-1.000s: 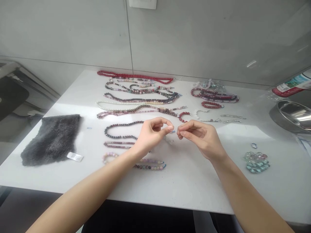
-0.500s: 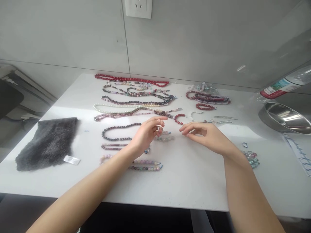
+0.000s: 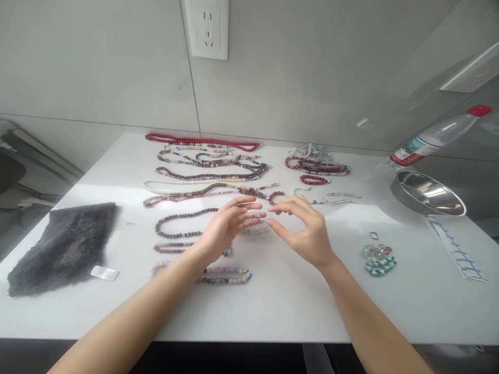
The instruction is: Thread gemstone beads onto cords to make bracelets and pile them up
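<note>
My left hand (image 3: 230,223) hovers above the middle of the table with its fingers stretched and apart. A small shiny band or piece shows at one of its fingers; I cannot make out what it is. Facing it, my right hand (image 3: 306,228) has its thumb spread from the curved fingers, nothing visible between them. The fingertips of both hands come close together. Partly covered by the left hand lies a dark bead strand (image 3: 163,232). Pale clear beads (image 3: 255,230) lie just below the fingertips. A short red bead strand (image 3: 276,196) rests just beyond them.
Behind are a long red bead strand (image 3: 202,140), a white bead strand (image 3: 156,186) and bundled strands (image 3: 317,165). Grey fluffy cloth (image 3: 66,249) lies left. Teal beads (image 3: 380,267), a steel bowl (image 3: 462,208) and a tilted plastic bottle (image 3: 423,147) are right. Pastel beads (image 3: 228,280) lie in front.
My right hand has moved left towards the left hand and its thumb has spread. The left hand's fingers have straightened. The view has tilted up and shifted right.
</note>
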`<action>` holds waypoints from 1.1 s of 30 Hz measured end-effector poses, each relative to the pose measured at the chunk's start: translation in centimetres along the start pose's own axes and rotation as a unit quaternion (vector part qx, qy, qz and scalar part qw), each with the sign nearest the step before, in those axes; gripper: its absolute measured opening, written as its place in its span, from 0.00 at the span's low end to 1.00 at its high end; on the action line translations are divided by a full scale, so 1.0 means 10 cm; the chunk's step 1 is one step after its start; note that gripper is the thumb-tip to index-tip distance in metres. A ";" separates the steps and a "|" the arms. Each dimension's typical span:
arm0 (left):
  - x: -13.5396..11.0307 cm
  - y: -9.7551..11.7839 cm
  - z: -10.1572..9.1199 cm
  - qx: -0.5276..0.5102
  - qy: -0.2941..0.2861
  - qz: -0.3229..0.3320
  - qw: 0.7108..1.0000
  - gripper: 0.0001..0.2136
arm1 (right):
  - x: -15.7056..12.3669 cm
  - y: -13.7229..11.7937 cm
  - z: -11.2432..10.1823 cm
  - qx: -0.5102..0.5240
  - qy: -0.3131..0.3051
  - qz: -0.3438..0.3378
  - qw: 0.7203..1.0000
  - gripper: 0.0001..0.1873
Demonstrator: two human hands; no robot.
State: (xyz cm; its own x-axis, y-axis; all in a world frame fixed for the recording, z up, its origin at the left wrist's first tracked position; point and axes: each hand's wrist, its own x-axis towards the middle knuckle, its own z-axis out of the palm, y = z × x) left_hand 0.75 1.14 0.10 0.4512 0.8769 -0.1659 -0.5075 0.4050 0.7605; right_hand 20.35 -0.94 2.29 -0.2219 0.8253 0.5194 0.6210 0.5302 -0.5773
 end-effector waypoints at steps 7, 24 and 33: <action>0.01 -0.02 0.01 0.012 -0.031 -0.015 0.999 0.13 | -0.04 0.02 0.11 -0.006 0.024 -0.068 0.997 0.08; -0.03 -0.08 0.10 0.273 0.000 0.069 0.960 0.12 | -0.04 -0.04 0.13 0.111 0.015 0.062 0.992 0.05; -0.08 -0.01 0.14 0.186 0.020 0.007 0.982 0.18 | -0.09 0.04 0.14 -0.064 0.137 -0.084 0.985 0.09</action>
State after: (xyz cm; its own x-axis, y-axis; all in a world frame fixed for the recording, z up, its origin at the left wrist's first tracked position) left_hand 1.52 0.01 1.03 0.4124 0.8946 -0.1722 -0.2073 0.2763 0.9384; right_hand 19.79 -1.21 0.68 -0.1295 0.6359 0.7608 0.6863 0.6113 -0.3941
